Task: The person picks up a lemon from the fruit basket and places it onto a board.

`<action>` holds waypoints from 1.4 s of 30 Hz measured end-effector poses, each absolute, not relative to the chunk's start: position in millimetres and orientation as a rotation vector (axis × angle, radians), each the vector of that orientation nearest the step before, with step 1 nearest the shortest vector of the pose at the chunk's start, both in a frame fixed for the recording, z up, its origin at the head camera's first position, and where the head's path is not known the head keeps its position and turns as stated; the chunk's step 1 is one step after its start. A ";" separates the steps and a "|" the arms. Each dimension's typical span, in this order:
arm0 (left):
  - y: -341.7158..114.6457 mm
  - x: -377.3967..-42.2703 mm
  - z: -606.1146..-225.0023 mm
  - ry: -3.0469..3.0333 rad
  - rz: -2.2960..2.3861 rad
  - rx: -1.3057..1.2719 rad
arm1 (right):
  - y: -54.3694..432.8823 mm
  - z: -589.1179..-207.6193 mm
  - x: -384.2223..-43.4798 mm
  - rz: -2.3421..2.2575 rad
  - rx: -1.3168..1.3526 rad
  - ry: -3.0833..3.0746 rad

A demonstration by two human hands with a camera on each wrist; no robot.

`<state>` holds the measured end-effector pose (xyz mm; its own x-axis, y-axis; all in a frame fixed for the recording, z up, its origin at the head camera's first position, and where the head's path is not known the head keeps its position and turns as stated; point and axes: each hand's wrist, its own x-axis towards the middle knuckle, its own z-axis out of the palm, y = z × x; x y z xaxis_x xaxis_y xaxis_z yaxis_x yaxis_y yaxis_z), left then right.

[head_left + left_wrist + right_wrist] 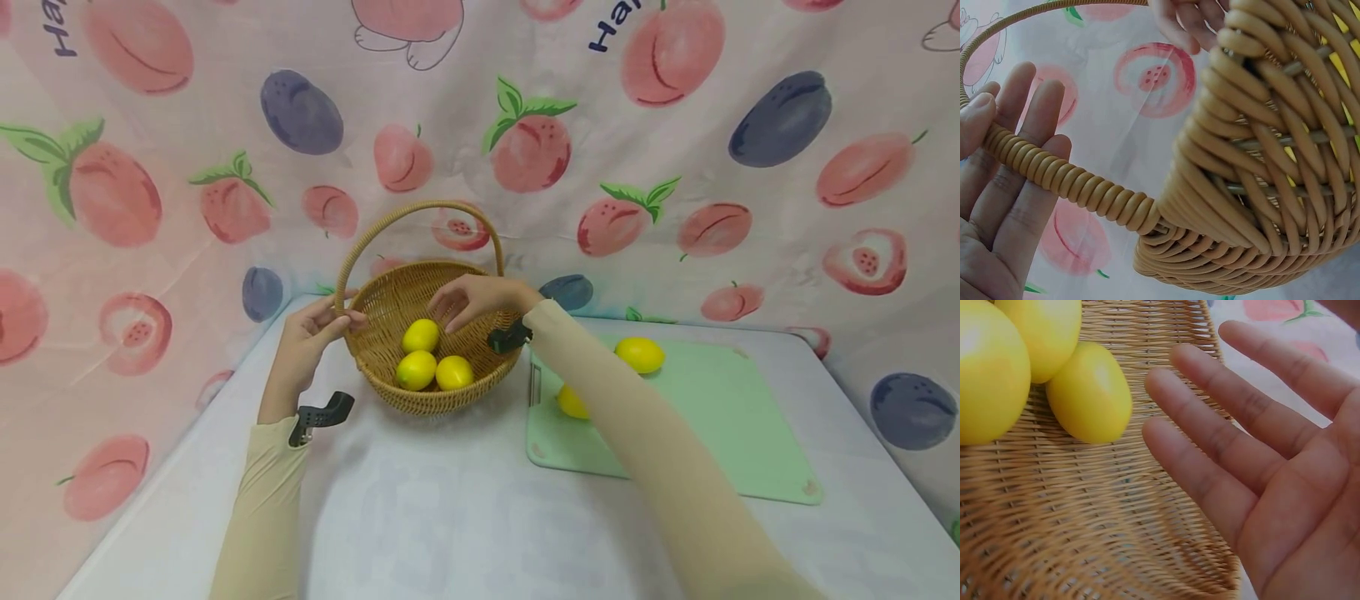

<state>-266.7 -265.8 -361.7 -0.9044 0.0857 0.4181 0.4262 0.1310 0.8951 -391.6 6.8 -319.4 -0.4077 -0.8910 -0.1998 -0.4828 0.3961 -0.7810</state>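
A brown wicker basket point(435, 404) with a tall arched handle point(420, 207) stands on the table. Three yellow lemons point(422, 336) lie inside it, close together. At the basket's left side, my left hand point(303, 337) holds the foot of the handle; in the left wrist view the wrapped handle point(1066, 178) lies between thumb and fingers. My right hand point(480, 298) hovers over the basket, fingers spread and nothing in them. In the right wrist view, the right hand's fingertips are just apart from the nearest lemon point(1091, 394).
To the right, a light green cutting board point(720, 417) lies flat on the white-covered table point(450, 500). One lemon point(640, 355) rests near its back edge; another lemon point(572, 403) is partly hidden by my right forearm. A fruit-print cloth point(675, 158) hangs behind.
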 end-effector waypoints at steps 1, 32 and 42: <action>-265.6 -266.7 -361.8 -2.145 -1.844 -0.502 | 5.8 -322.2 -392.1 -0.865 -1.158 2.029; -261.0 -265.4 -356.8 -2.205 -1.781 -0.510 | -5.5 -359.3 -399.9 -0.586 -1.000 2.024; -259.8 -266.1 -356.7 -2.195 -1.800 -0.518 | -7.5 -361.8 -398.4 -0.486 -0.957 2.031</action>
